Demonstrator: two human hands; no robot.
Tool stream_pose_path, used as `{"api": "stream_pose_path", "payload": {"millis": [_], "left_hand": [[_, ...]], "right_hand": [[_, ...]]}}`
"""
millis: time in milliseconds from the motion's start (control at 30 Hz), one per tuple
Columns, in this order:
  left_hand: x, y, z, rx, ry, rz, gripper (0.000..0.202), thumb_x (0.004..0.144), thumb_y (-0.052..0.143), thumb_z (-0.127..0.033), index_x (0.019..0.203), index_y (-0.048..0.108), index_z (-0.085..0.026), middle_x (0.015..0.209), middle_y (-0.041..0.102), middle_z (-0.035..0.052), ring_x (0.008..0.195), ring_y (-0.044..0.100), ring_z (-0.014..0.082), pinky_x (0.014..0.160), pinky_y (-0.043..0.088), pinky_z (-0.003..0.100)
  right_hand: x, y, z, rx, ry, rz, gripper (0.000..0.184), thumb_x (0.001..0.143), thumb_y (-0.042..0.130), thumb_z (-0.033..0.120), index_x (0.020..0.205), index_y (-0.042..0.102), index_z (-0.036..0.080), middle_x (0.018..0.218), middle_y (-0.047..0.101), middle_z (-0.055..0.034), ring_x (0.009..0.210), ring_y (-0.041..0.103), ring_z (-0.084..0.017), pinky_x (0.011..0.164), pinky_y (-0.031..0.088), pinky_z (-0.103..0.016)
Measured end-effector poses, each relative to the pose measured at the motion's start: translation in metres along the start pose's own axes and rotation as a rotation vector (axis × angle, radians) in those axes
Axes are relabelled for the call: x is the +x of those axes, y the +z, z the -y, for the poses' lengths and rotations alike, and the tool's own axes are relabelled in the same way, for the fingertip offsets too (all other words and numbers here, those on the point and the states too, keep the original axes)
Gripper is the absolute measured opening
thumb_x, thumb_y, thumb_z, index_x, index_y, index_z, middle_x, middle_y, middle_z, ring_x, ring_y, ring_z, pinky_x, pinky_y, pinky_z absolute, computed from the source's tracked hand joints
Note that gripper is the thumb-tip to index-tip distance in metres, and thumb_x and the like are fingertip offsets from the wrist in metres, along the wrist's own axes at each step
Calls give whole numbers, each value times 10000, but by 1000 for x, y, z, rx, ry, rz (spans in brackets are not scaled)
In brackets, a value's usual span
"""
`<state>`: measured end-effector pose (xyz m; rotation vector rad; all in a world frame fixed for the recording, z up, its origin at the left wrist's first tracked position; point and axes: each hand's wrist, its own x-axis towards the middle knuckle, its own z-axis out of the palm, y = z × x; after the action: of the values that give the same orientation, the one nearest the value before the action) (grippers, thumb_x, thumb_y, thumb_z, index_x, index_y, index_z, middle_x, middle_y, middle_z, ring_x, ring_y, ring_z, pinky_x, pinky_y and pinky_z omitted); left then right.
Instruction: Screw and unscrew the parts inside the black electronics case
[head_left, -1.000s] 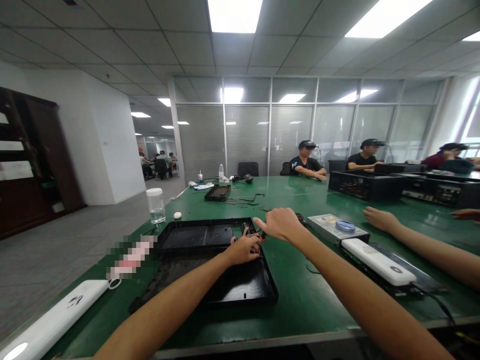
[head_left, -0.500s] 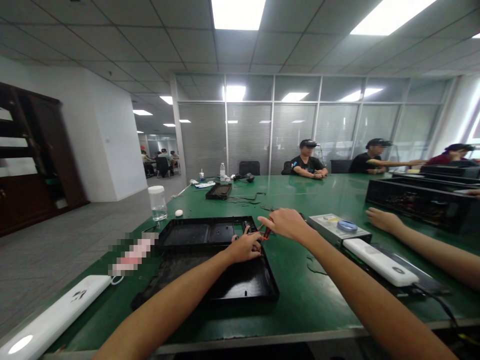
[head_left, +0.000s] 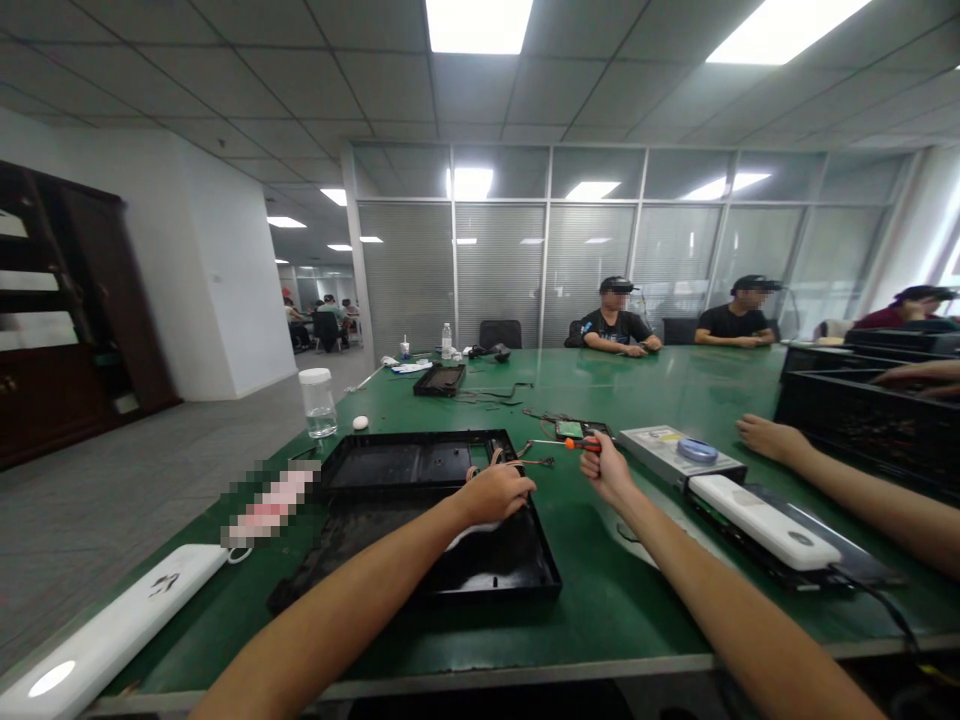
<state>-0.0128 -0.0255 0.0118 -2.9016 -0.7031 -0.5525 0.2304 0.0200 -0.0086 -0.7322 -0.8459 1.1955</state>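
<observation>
My left hand (head_left: 496, 492) rests with curled fingers on the far right corner of a black plastic case (head_left: 420, 530) that lies open on the green table (head_left: 600, 590). Whether the fingers hold anything is hidden. Reddish wires (head_left: 491, 460) show just beyond them. My right hand (head_left: 609, 470) is closed on a screwdriver (head_left: 577, 444) with an orange and black handle, its thin shaft pointing left. The hand hovers to the right of the case, above the table.
A silver drive (head_left: 667, 450) with a blue disc and a white device (head_left: 765, 522) lie to the right, by another person's hand (head_left: 769, 437). A water bottle (head_left: 318, 402), a white power bank (head_left: 97, 640), a small green board (head_left: 570, 429) and black crates (head_left: 862, 420) stand around. People sit across the table.
My right hand has drawn back from the case corner to the right and turned, so the screwdriver now shows. My left hand stays on the case.
</observation>
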Motion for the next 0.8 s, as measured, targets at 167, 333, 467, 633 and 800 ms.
{"api": "stream_pose_path", "payload": {"millis": [167,333,467,633,800], "left_hand": [[0,3,1,0,75,150,104,756,554,-203,823,633,-201,739,603,33,739,550,166,723,405,254],[-4,5,-2,-16,89,95,197,756,574,-369,832,647,-204,744,610,41,736,550,169,711,408,254],[-4,-3,-13,-14,73,-7,322,799,491,-456,917,614,-183,811,593,65,802,538,180,762,394,269],[4,-33,-5,134,27,2,262,828,459,-370,949,536,-150,904,567,94,865,517,204,790,372,291],[-6,-65,37,173,-287,180,281,753,549,-396,911,516,-166,782,580,42,688,533,169,609,374,230]], "right_hand": [[5,-12,16,108,23,-29,269,816,412,373,619,344,203,362,228,116,267,220,-42,255,195,-140],[5,-14,20,224,128,-15,281,869,357,354,645,390,187,409,379,78,290,322,-34,248,270,-121],[0,1,24,244,88,6,93,843,451,240,806,496,167,701,610,-14,483,535,-54,355,433,-119],[-28,27,30,34,7,204,80,735,569,188,779,504,170,675,579,21,484,512,-57,421,435,-155],[-114,44,40,-948,-166,641,266,829,404,369,824,562,155,474,477,44,405,437,-87,437,361,-205]]}}
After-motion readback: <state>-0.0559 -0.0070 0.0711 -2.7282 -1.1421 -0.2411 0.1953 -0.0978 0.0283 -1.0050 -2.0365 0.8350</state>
